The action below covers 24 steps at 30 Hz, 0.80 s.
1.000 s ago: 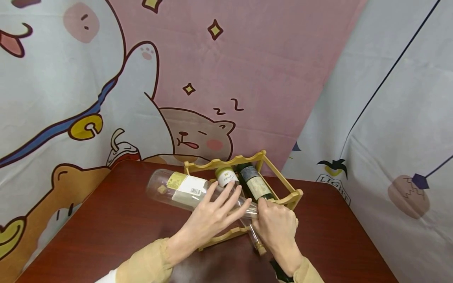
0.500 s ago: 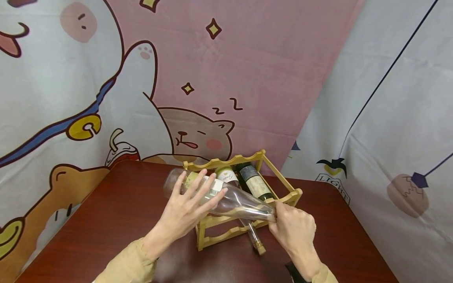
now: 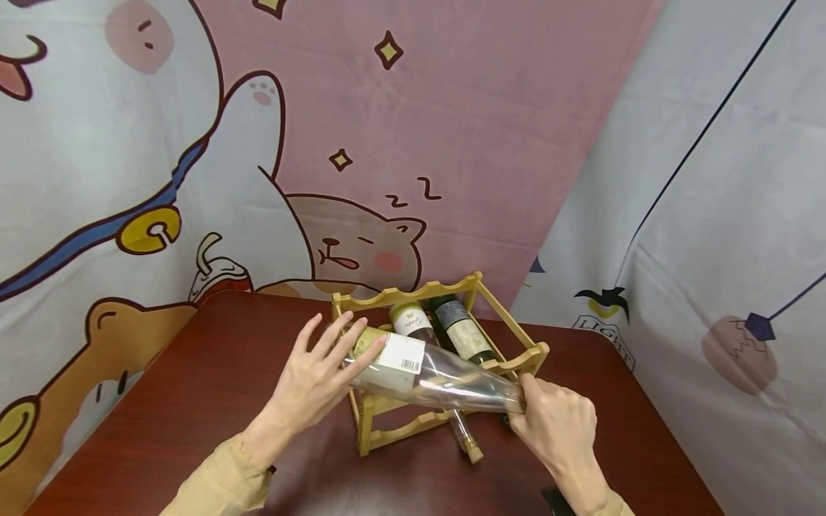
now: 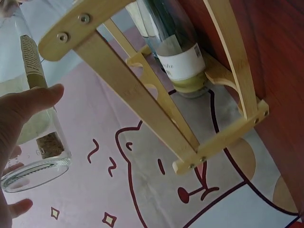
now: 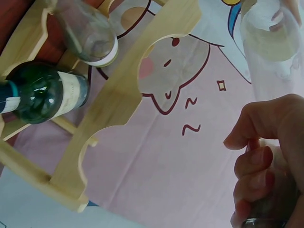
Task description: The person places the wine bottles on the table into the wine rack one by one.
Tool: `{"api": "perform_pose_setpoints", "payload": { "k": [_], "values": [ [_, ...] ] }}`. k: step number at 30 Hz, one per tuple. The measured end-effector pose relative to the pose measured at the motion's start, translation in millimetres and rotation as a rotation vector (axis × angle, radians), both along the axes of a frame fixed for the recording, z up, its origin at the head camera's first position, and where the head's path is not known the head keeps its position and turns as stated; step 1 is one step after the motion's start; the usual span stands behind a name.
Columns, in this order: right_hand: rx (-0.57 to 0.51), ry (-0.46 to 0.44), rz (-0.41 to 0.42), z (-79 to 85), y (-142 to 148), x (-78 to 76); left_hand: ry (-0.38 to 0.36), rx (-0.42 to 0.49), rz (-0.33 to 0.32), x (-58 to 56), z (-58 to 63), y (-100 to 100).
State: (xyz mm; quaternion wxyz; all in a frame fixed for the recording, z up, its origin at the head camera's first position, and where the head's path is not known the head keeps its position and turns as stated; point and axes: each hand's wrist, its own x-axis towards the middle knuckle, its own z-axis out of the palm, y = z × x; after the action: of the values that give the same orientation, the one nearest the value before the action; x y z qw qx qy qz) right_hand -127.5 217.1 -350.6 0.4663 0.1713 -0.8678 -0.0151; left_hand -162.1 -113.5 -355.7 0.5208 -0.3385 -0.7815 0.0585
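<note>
A clear glass wine bottle with a white-and-yellow label lies nearly level above the front of a wooden wine rack. My right hand grips it by the neck. My left hand rests on the base end, its fingers spread and mostly straight in the head view. From the left wrist, the thumb shows on the glass, and a loose cork sits inside near the base. In the rack lie another clear bottle, its corked neck sticking out in front, and a green bottle.
The rack stands on a dark red-brown table. Its right-hand top rail and scalloped front bars are just behind my right hand. A cartoon-printed cloth hangs behind the table.
The held bottle has shifted right, with my right hand moving right and slightly down. My left hand has moved left, from near the bottle's neck to its base end.
</note>
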Motion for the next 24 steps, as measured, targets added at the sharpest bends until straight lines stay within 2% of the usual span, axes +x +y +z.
{"api": "perform_pose_setpoints", "payload": {
  "k": [8,15,17,19,24],
  "values": [
    [-0.025,0.015,0.021,-8.3,12,1.4,0.027,0.018,-0.067,3.5,-1.1,13],
    [-0.032,0.079,0.016,-23.3,31,3.9,0.161,0.039,-0.124,6.2,-6.5,31],
    [-0.033,0.094,0.023,-28.4,37,4.7,0.176,0.033,-0.152,7.0,-9.4,35],
    [-0.036,0.089,0.026,-32.5,42,5.6,0.172,0.026,-0.183,7.6,-12.5,36],
    [-0.049,-0.018,0.038,-38.8,55,9.1,0.06,0.024,-0.258,10.0,-19.7,35]
  ]
}}
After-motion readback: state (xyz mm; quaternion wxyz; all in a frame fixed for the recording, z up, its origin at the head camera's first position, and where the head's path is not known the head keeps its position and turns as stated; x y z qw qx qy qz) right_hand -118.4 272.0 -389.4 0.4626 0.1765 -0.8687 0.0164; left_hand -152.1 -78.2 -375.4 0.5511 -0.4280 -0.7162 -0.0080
